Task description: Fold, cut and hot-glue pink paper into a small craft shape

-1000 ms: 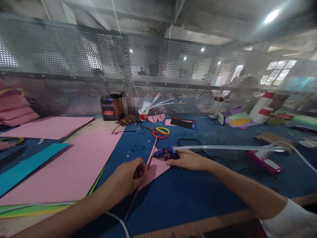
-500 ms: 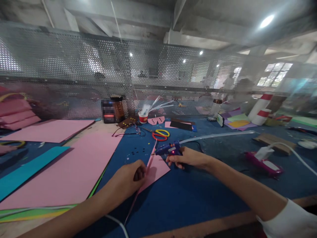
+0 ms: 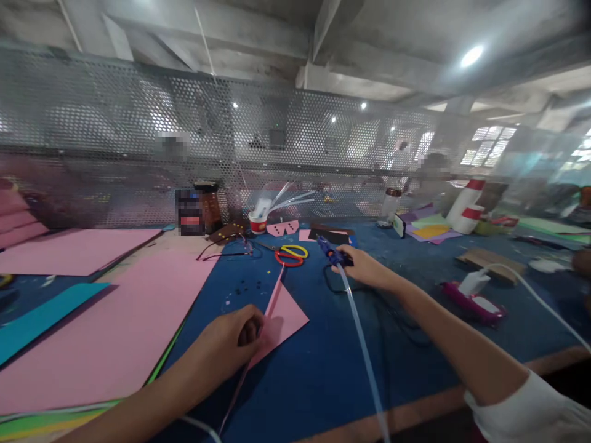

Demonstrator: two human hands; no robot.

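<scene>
A flat blue tabletop [image 3: 332, 369] bears an angular pink paper sheet [image 3: 285, 323] near the middle; red-and-yellow-handled metal scissors [image 3: 290, 265] just beyond it; a red-and-white paper cup [image 3: 258, 225] farther back; a magenta plastic power strip [image 3: 471, 304] at right.

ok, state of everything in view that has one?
Left hand: fingers curled on the pink paper's left edge
Pink paper: lying on table, partly covered
Glue gun: gripped by right hand, nozzle away from the paper; heat can't be told
Glue stick: in the gun's rear, mostly sticking out
Scissors: lying down, unheld
Eyeglasses: temples unfolded
Red-white cup: upright, holding clear sticks
Power strip: white plug in
</scene>
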